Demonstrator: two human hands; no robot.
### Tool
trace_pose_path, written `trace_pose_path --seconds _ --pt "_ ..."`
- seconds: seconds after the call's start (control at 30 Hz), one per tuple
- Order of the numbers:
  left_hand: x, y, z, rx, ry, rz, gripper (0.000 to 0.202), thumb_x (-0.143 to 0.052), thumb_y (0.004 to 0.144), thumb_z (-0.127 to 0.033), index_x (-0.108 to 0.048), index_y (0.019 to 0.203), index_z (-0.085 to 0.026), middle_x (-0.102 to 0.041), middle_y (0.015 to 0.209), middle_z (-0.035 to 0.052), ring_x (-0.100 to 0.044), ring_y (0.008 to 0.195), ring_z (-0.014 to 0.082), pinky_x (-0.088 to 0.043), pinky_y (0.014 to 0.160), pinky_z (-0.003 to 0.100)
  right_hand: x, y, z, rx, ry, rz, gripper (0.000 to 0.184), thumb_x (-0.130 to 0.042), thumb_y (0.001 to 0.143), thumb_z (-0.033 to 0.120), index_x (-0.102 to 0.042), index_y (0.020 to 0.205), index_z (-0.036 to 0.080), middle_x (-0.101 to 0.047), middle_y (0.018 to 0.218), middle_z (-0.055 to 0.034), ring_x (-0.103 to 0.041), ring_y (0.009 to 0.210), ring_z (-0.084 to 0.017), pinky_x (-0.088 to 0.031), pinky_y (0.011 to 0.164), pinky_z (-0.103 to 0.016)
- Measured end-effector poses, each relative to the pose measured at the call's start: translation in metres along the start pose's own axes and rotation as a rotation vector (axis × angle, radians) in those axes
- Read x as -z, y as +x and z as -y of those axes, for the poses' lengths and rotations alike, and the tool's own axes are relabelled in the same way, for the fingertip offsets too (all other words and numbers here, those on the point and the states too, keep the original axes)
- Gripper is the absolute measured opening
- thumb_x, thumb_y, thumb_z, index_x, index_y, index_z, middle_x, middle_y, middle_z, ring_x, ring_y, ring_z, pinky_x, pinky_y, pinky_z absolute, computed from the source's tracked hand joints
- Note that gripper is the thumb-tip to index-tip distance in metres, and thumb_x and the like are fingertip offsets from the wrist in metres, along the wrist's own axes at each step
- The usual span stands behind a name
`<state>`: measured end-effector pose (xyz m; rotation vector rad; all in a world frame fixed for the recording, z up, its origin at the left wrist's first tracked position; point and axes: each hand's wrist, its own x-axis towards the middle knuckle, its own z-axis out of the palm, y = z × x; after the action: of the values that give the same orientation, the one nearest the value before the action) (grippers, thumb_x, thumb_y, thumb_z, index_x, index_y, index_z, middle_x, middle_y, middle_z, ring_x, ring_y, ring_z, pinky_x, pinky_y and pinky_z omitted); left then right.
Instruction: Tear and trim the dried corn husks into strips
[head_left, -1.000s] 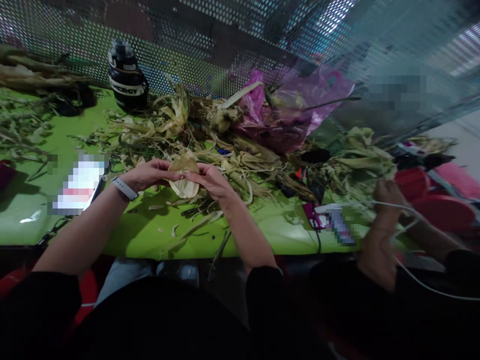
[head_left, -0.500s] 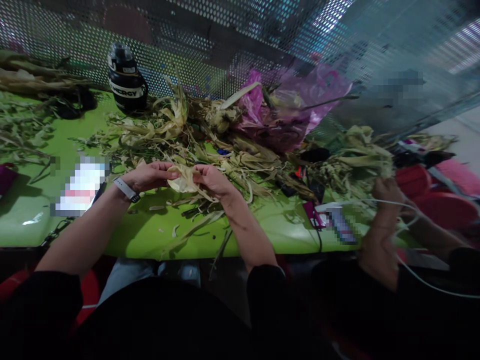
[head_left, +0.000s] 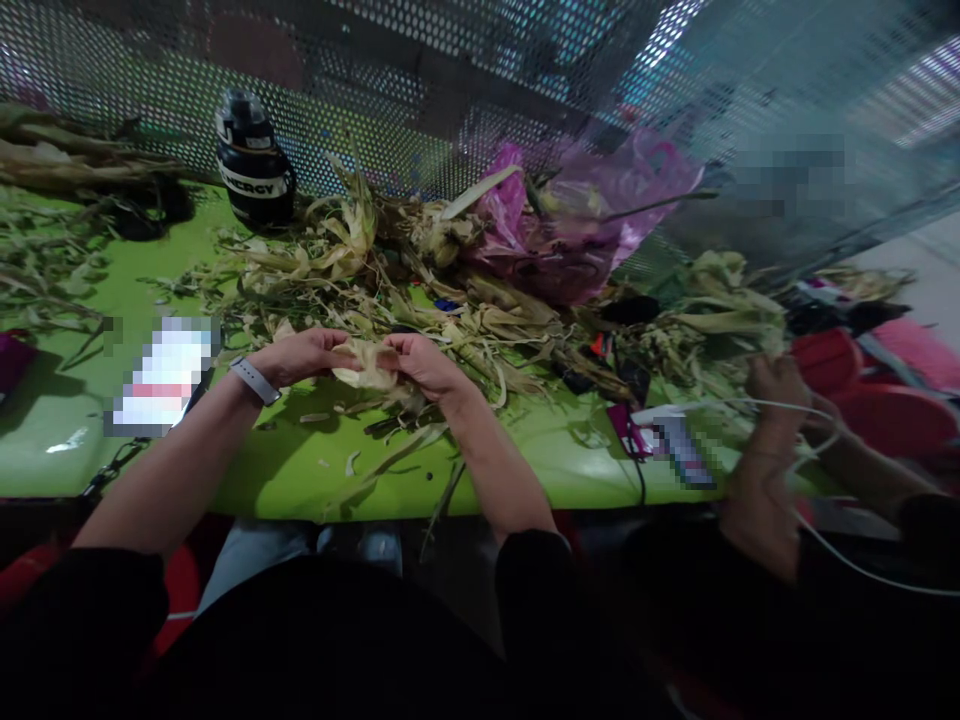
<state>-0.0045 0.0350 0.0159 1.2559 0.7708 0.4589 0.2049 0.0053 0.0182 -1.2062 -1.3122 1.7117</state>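
Note:
A pale, dry leaf like a corn husk (head_left: 367, 366) is stretched between my two hands over the front of the green table (head_left: 285, 470). My left hand (head_left: 306, 355), with a watch on its wrist, pinches the husk's left end. At its right end, my right hand (head_left: 421, 362) grips it between thumb and fingers. A heap of dried husks and leaves (head_left: 330, 265) lies just beyond my hands. Shreds and thin stalks are scattered below them on the tabletop.
Behind the heap stand a black bottle (head_left: 256, 175) and a pink plastic bag (head_left: 570, 235). A lit phone (head_left: 166, 372) lies left of my arm, another phone (head_left: 684, 450) to the right. Another person's hand (head_left: 776, 385) is at more husks on the right. A perforated metal screen (head_left: 420, 90) closes off the back.
My hands stay almost in place. The husk between them has shifted shape slightly, looking more bunched near my right fingers.

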Motion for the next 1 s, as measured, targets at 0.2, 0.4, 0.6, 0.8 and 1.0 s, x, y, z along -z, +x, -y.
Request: trace_pose_path --seconds 0.2,0.4,0.6,0.8,1.0 --pt "0.0089 -0.0034 -0.0021 0.003 0.143 -0.002 0.023 -0.08 0.065 -0.03 -0.068 0.076 -0.013 -0.062 0.063 -0.0012 -0.049 0.051 0.0061 -0.037 0.05 0.018 0.0011 -0.0013 0.003 -0.024 -0.002 0.011 0.052 -0.089 0.047 0.048 -0.052 0.067 0.017 -0.053 0.052 0.0087 -0.04 0.042 -0.003 -0.029 0.043 -0.016" --pt "0.0059 -0.0045 -0.0035 -0.104 0.245 -0.051 0.026 -0.076 0.069 -0.036 -0.072 0.083 -0.013 -0.067 0.072 0.0022 -0.057 0.064 0.0112 -0.043 0.061 0.023 0.0013 -0.0021 0.0038 0.006 -0.091 -0.035 0.051 -0.086 0.051 0.052 -0.056 0.072 0.017 -0.054 0.057 0.0074 -0.043 0.047 -0.005 -0.032 0.046 -0.018" --pt "0.0027 -0.0019 -0.0015 -0.172 0.331 -0.124 0.026 -0.071 0.071 -0.038 -0.068 0.078 -0.013 -0.061 0.067 -0.0009 -0.051 0.059 0.0088 -0.039 0.057 0.021 -0.0047 -0.0001 0.0024 0.061 -0.164 -0.014 0.048 -0.087 0.051 0.046 -0.059 0.075 0.015 -0.053 0.061 0.0067 -0.045 0.056 -0.007 -0.036 0.055 -0.021" --pt "0.0063 -0.0023 0.0007 -0.112 0.36 -0.108 0.027 -0.07 0.072 -0.039 -0.064 0.073 -0.013 -0.058 0.061 -0.0008 -0.05 0.056 0.0092 -0.037 0.053 0.02 -0.0045 0.0015 0.0007 0.057 -0.181 -0.01 0.044 -0.083 0.056 0.047 -0.06 0.076 0.015 -0.052 0.061 0.0058 -0.043 0.055 -0.007 -0.035 0.055 -0.022" --pt "0.0109 -0.0007 0.0031 -0.097 0.42 -0.043 0.025 -0.067 0.074 -0.038 -0.067 0.081 -0.013 -0.063 0.068 0.0013 -0.052 0.059 0.0105 -0.038 0.054 0.02 -0.0038 0.0032 -0.0023 0.031 -0.15 -0.016 0.042 -0.084 0.055 0.041 -0.064 0.08 0.014 -0.058 0.066 0.0044 -0.048 0.06 -0.009 -0.04 0.06 -0.022"
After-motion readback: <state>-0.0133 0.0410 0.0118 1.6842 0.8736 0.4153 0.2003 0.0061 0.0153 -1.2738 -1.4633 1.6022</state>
